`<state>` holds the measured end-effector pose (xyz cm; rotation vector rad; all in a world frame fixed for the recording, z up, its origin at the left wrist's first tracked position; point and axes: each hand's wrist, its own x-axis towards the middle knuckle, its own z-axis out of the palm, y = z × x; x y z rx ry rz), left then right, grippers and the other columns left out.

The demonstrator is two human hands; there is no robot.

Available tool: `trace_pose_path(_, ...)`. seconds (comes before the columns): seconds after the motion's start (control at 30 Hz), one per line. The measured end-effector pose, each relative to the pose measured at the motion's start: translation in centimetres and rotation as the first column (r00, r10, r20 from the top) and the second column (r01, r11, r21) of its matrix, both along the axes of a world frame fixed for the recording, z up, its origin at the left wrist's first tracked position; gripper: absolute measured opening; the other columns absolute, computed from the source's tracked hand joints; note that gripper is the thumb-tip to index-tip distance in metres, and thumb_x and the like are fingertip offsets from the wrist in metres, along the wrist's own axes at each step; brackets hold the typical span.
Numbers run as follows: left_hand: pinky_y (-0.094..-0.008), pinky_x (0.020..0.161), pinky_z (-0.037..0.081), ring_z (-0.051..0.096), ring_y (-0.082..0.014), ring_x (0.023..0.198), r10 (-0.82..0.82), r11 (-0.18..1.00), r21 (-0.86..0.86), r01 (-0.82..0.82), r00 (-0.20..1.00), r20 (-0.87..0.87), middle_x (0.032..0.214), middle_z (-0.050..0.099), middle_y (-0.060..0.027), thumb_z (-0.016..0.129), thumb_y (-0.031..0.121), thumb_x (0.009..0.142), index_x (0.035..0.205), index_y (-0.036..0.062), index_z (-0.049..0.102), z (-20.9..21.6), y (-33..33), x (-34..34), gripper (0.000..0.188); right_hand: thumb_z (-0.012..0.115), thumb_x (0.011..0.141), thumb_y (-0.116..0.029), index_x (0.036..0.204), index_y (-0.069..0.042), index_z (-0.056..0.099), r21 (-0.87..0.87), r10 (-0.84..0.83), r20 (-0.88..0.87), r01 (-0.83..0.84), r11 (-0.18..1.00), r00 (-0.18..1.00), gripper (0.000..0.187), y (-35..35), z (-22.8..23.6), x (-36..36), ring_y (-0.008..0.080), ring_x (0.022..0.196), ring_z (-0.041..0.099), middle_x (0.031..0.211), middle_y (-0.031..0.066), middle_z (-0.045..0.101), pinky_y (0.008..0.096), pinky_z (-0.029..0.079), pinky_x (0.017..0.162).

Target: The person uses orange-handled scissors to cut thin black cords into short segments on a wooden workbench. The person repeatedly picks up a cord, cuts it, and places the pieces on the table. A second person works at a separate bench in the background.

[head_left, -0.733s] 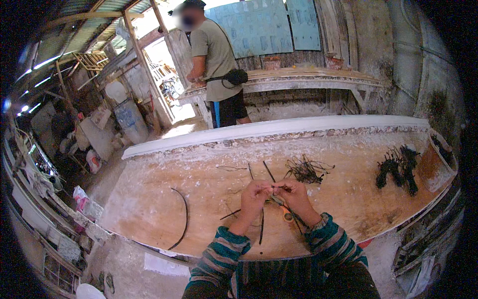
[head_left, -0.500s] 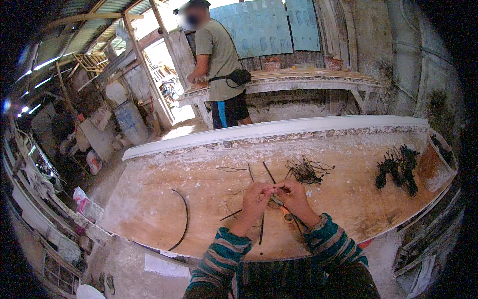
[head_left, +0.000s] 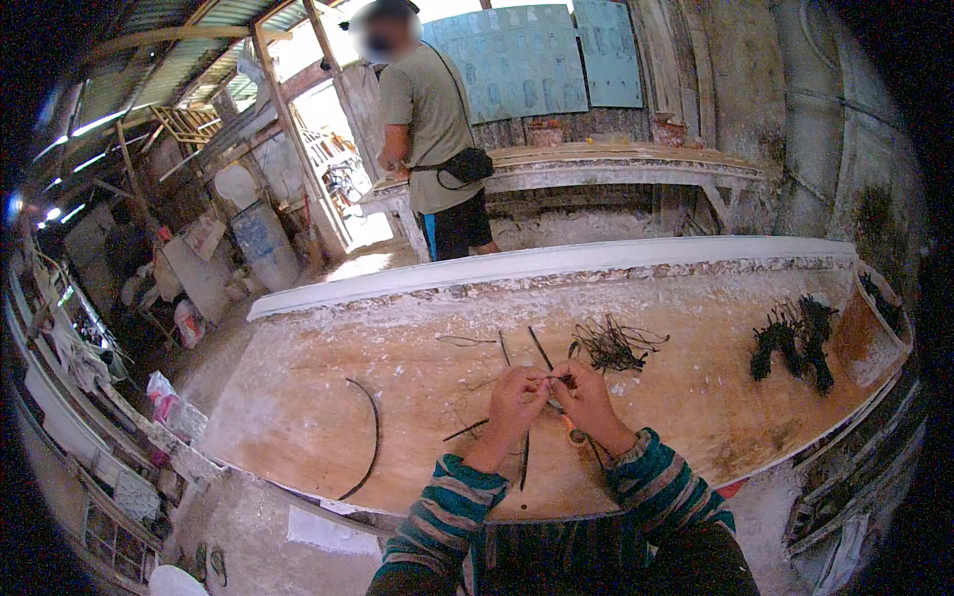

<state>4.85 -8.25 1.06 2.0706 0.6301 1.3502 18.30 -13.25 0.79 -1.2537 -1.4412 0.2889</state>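
Observation:
My left hand (head_left: 517, 399) and my right hand (head_left: 586, 399) meet fingertip to fingertip over the middle of the wooden table (head_left: 298, 397). Both pinch at something small and thin that I cannot make out. Under my right hand lies a pair of scissors, its orange handle (head_left: 575, 434) showing and its blades mostly hidden. Thin black strips lie around my hands: one strip (head_left: 525, 463) by my left wrist, another strip (head_left: 539, 347) beyond my fingers. A tangle of thin dark loops (head_left: 616, 346) sits just past my right hand.
A long curved black strip (head_left: 377, 427) lies on the left. Bundles of black cords (head_left: 793, 338) rest at the right beside a tilted bucket (head_left: 867, 336). A white raised ledge (head_left: 556, 268) borders the table's far side. Beyond it, a person (head_left: 432, 129) stands at another bench (head_left: 616, 167).
My hands stay together, with the fingers shifting slightly and the right hand turned more upright. The person across has turned a little and drawn the arm in. The view has shifted slightly.

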Motion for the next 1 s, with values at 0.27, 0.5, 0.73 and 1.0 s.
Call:
trace_pose_path(0.27,-0.0234,0.065,0.048,0.058,-0.0121,0.078,-0.151,0.937,-0.288,0.2,0.971,0.183,0.087,0.058,-0.0047,0.057,0.006,0.084,0.091,0.003,0.056,-1.8,1.4,0.5,0.008,0.056,0.083,-0.008,0.084,-0.005,0.053,-0.049,0.208,-0.281,-0.23,0.972,0.937,0.004,1.0,-1.8,0.7,0.0058,0.065,0.046,0.074,-0.0011,0.052,0.0202,0.037,0.054)
trace_pose_path(0.5,-0.0249,0.07,0.044,0.054,-0.0105,0.08,-0.139,0.869,-0.439,0.23,0.963,0.23,0.086,0.057,-0.0026,0.054,0.008,0.087,0.092,0.0031,0.055,-3.1,1.8,1.1,0.007,0.055,0.084,-0.01,0.09,-0.003,0.058,-0.085,0.292,-0.724,-0.501,0.861,0.625,0.01,1.0,-1.9,1.2,0.0115,0.075,0.054,0.08,0.0017,0.058,0.026,0.045,0.068)
trace_pose_path(0.73,-0.0246,0.072,0.043,0.052,-0.0119,0.078,-0.167,0.923,-0.312,0.226,0.964,0.205,0.088,0.058,-0.0047,0.058,0.008,0.083,0.092,0.002,0.059,-3.1,2.3,0.6,0.011,0.054,0.086,-0.007,0.094,-0.002,0.057,-0.029,0.269,-0.858,-0.565,0.824,0.437,0.01,0.3,-0.8,0.7,0.0111,0.075,0.056,0.086,0.0035,0.059,0.0245,0.048,0.071)
trace_pose_path(1.0,-0.0245,0.073,0.043,0.054,-0.0118,0.079,-0.186,0.866,-0.403,0.296,0.939,0.289,0.086,0.06,-0.0037,0.065,0.009,0.078,0.092,0.0011,0.062,-4.3,3.2,0.5,0.016,0.055,0.085,-0.007,0.094,0.0,0.057,-0.072,0.273,-0.792,-0.528,0.846,0.546,0.011,0.4,-0.8,0.8,0.0107,0.075,0.057,0.085,0.0036,0.06,0.0227,0.048,0.07)
